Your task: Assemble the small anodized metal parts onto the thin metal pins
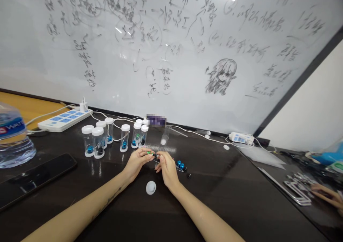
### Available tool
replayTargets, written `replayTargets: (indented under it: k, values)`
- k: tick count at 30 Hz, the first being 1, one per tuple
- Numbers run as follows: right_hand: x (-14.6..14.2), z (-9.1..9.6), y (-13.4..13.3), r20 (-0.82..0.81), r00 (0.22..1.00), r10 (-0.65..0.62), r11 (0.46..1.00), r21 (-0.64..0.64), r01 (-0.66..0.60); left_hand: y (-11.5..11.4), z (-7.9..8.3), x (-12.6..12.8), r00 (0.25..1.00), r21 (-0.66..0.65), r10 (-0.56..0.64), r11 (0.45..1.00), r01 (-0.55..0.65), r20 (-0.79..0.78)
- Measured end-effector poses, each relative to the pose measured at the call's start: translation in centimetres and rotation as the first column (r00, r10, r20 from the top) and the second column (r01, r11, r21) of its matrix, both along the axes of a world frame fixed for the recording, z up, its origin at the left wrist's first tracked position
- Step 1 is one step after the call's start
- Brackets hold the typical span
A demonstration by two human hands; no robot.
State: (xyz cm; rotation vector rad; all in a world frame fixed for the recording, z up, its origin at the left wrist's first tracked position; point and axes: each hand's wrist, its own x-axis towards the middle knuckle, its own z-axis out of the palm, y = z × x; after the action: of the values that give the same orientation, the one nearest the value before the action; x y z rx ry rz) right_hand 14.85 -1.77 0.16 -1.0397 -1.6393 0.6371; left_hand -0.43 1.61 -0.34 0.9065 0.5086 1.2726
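Observation:
My left hand (138, 162) is closed in a pinch on a small shiny green part (149, 152) above the table. Meeting it fingertip to fingertip, my right hand (167, 167) pinches a small dark piece (155, 155); its exact kind is too small to make out. Just right of my right hand lie small blue metallic parts (180, 164) with a thin pale wire, and a small black piece (189, 176). A round white cap (150, 187) rests on the table below my hands. Behind them is a clear tube (164, 141).
Several clear tubes with white caps (125, 137), holding blue, green or dark parts, stand behind on the left. Power strips (64, 120) and cables run along the whiteboard (182, 74). A phone (37, 177) and water bottle (13, 138) are left. Another person's hand (325, 195) shows right, near metal pieces.

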Motion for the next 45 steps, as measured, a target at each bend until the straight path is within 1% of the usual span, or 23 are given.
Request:
replayTargets:
  k: [13,23,29,39,45]
  values:
    - [0.04,-0.14,0.02,-0.015,1.000,-0.020,1.000,-0.009,0.020,0.23,-0.26,0.06,1.000,-0.014,0.025,1.000,-0.025,0.002]
    - [0.03,0.16,-0.21,0.032,0.999,-0.017,1.000,0.002,0.017,0.18,-0.09,0.04,1.000,-0.023,0.022,1.000,-0.022,0.009]
    - [0.07,0.11,-0.20,0.056,0.997,-0.047,0.999,0.027,0.046,0.01,0.06,-0.02,1.000,-0.028,0.023,0.999,-0.023,0.012]
    - [0.11,0.25,-0.32,0.092,0.995,-0.042,0.999,0.020,0.040,0.03,0.08,0.10,1.000,-0.028,0.028,0.999,-0.028,0.013]
    - [0.13,0.22,-0.41,0.102,0.993,-0.060,0.998,0.020,0.059,0.03,0.04,0.07,1.000,-0.018,0.022,1.000,-0.022,0.007]
